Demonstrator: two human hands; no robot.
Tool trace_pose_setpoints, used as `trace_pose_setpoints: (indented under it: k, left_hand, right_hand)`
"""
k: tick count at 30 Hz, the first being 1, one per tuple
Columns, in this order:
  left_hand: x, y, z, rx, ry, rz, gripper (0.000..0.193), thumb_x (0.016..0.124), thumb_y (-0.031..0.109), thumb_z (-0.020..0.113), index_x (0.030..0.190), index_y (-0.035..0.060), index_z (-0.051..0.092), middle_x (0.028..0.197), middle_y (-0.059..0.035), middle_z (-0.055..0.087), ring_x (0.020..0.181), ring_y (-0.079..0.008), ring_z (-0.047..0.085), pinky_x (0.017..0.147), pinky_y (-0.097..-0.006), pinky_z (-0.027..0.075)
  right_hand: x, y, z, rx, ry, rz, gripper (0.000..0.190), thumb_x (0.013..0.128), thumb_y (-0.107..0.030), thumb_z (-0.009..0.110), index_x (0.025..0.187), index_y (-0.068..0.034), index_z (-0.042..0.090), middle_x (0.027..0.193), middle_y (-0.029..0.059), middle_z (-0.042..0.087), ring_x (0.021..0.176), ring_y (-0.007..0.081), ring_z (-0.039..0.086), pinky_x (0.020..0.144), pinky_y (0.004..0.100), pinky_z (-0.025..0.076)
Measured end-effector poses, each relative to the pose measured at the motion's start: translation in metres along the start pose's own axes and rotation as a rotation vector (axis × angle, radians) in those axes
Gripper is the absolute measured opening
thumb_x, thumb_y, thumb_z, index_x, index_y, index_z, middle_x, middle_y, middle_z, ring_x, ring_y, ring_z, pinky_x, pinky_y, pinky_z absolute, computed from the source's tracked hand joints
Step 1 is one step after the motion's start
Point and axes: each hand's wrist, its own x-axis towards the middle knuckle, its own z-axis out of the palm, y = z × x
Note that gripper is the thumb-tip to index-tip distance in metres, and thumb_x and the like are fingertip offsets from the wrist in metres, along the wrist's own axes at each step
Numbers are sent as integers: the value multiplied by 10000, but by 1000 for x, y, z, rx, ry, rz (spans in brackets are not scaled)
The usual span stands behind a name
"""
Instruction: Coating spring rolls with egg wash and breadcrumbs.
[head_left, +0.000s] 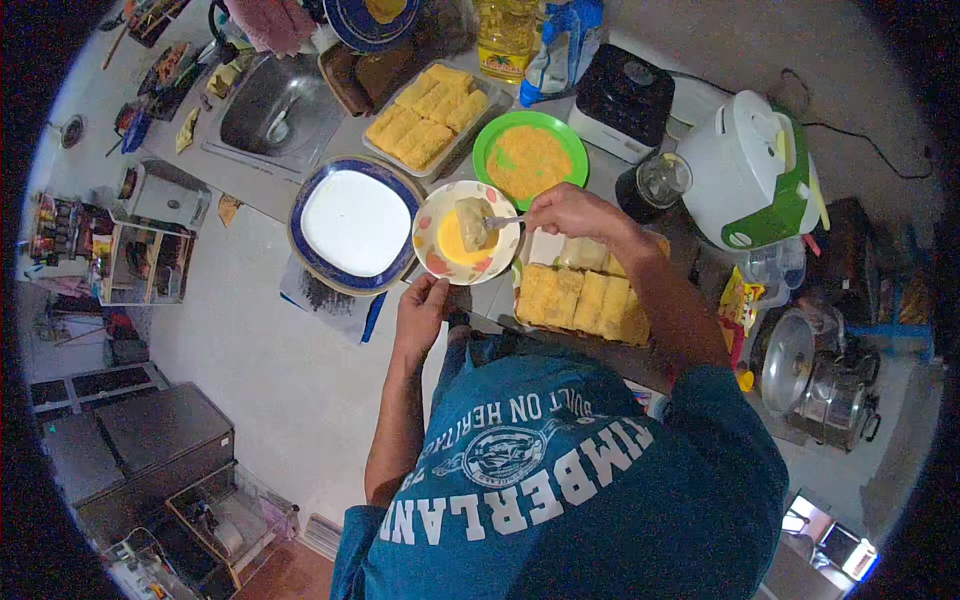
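Note:
My left hand (424, 294) pinches the near left rim of a floral-patterned bowl (504, 268). Yellow liquid that looks like beaten egg (452, 238) lies in the bowl, with a pale wrapped roll (472, 223) resting in it. The metal handle of a utensil (507, 220) is in my right hand (571, 216); its working end meets the roll, so its kind is unclear. Below my right forearm, a tray holds crumb-coated rolls (574, 296) and a paler, uncoated-looking roll (583, 253). Beyond the bowl is a green plate (579, 150) of orange crumbs (529, 161).
To the left stands a blue-rimmed plate (298, 244) bearing a white rounded-square surface. Farther back are a clear container (431, 174) of coated rolls, a steel sink (274, 112) and an oil bottle (506, 45). A glass jar (660, 184) and a white-green rice cooker (750, 172) stand right.

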Motion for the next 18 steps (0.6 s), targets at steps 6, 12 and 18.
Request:
trace_pose_setpoints:
  k: [6,12,18]
  left_hand:
    - [1,-1,2,-34,10,-12,180,947,187,532,907,25,600,755,0,600,619,-64,495,552,-225,402]
    - [0,-2,2,-30,16,-5,190,945,193,532,912,19,601,754,-7,603,611,-61,486,544,-219,392]
    - [-1,1,1,-17,12,-31,211,938,231,539,915,35,614,774,-26,627,650,-97,531,601,-249,428]
  right_hand:
    - [-10,-18,-2,-45,11,21,195,858,-209,641,810,-25,685,598,-42,507,561,63,447,518,233,361]
    - [-4,-6,-4,-9,2,-5,185,856,-196,635,811,-25,685,600,-35,506,560,66,447,517,231,357]
    - [-2,-6,-4,-11,-30,7,187,851,-211,638,806,-36,687,595,-44,488,545,60,420,490,231,323]
